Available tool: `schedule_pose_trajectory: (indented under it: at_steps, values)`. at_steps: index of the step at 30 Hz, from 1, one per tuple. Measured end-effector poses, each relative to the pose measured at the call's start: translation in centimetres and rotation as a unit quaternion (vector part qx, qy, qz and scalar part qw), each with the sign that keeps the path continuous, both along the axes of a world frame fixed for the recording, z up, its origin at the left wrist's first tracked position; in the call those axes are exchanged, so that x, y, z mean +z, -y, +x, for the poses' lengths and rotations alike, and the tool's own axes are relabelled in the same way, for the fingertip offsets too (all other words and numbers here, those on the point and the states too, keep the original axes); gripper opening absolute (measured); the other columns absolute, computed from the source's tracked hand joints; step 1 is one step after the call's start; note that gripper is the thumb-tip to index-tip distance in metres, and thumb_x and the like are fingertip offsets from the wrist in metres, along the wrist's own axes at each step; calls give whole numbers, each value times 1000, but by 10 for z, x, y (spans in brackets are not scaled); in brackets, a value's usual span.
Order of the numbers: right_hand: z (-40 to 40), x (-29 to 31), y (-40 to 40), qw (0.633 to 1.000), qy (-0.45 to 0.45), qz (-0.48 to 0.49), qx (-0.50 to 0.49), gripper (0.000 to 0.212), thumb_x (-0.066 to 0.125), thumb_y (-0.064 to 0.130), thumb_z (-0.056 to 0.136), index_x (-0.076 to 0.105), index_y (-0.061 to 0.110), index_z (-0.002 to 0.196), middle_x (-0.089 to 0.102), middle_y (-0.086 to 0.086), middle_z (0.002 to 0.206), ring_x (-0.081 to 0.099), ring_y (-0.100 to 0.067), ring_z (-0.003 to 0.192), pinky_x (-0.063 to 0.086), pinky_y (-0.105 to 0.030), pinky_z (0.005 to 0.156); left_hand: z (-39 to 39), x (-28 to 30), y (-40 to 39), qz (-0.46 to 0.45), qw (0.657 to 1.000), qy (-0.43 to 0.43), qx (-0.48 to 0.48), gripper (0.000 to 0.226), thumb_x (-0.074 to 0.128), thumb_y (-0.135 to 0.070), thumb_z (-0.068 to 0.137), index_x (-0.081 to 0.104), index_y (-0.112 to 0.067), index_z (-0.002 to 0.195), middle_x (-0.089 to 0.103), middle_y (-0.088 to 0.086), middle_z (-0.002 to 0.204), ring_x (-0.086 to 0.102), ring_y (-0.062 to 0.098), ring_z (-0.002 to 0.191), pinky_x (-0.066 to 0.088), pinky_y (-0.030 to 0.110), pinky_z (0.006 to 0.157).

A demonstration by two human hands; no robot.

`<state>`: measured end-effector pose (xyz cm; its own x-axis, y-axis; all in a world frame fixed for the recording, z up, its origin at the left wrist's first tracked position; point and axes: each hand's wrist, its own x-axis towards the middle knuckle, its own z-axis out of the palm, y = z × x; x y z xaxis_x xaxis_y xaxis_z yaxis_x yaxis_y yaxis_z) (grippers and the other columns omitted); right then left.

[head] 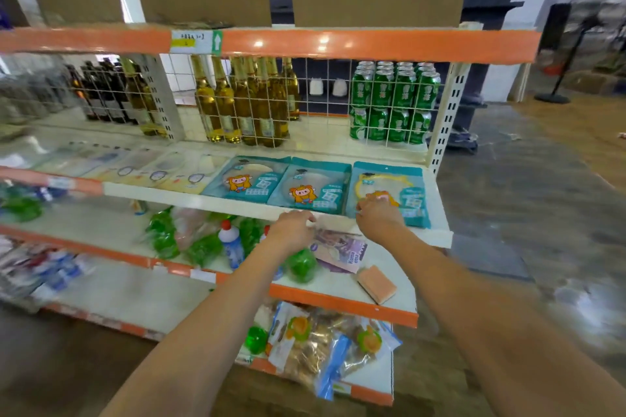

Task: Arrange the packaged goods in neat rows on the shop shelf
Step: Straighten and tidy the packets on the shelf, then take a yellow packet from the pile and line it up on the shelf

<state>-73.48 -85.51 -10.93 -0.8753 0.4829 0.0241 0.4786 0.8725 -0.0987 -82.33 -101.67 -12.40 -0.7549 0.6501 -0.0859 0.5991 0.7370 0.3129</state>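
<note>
The right hand (379,210) lies on the near edge of the rightmost teal packet (389,191), fingers bent down onto its lower left corner — whether they pinch the film or only press on it I cannot tell. The left hand (293,225) is at the front lip of the white shelf (152,191), just below the middle teal packet (311,184) and just beside the right hand; its fingers curl at the edge, and I cannot tell if they grip anything.

The packets are flat teal pouches with a clear round window and an orange cartoon figure printed near the bottom; the rightmost one also shows a yellow ring. Three teal packets lie side by side at the right end of this shelf, the leftmost (247,178) touching the middle one. To their left runs a row of pale, cream-coloured packets (189,176), too blurred to count.

Behind a white wire grille (257,101) stand yellow glass bottles (244,105), dark bottles (101,95) and green cans (394,101) stacked in two tiers. On the shelf below lie green bottles (166,237), one orange sponge (376,284) and a purple printed pack (342,249).
</note>
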Motion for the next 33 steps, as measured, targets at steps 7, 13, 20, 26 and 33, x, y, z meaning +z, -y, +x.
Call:
schedule_pose_trajectory:
  at_steps: [7, 13, 20, 26, 33]
  values:
    - [-18, -23, 62, 991, 14, 12, 135, 35, 35, 26, 100, 50, 11, 127, 52, -12, 130, 46, -29, 121, 40, -39, 95, 15, -12, 70, -12, 997, 15, 75, 35, 48, -25, 95, 55, -13, 127, 56, 10, 129, 54, 30, 116, 47, 36, 92]
    - [-39, -25, 125, 975, 16, 4, 222, 34, 37, 23, 98, 49, 12, 128, 48, -12, 131, 45, -30, 121, 40, -39, 96, 16, -11, 134, -8, 986, 7, 164, 33, 47, -27, 96, 56, -11, 123, 58, 16, 125, 53, 32, 114, 45, 37, 93]
    - [-65, -8, 206, 950, -26, 14, 311, 36, 40, 25, 98, 45, 11, 130, 47, -11, 134, 43, -29, 124, 39, -39, 98, 9, 0, 203, 0, 973, -24, 231, 42, 48, -31, 94, 51, -13, 131, 56, 15, 129, 50, 33, 119, 42, 40, 98]
    - [-87, -2, 282, 934, 2, 29, 355, 39, 39, 27, 98, 44, 11, 133, 48, -11, 134, 45, -30, 122, 40, -39, 94, 5, 7, 284, -13, 959, -8, 283, 39, 44, -32, 98, 49, -20, 134, 48, 12, 136, 46, 32, 123, 41, 41, 100]
    - [-115, -18, 380, 918, 4, 20, 396, 32, 34, 25, 98, 54, 12, 119, 58, -14, 122, 55, -31, 111, 44, -39, 89, -4, 10, 384, -46, 941, 11, 335, 37, 39, -35, 99, 48, -24, 134, 55, 9, 131, 52, 27, 118, 41, 38, 95]
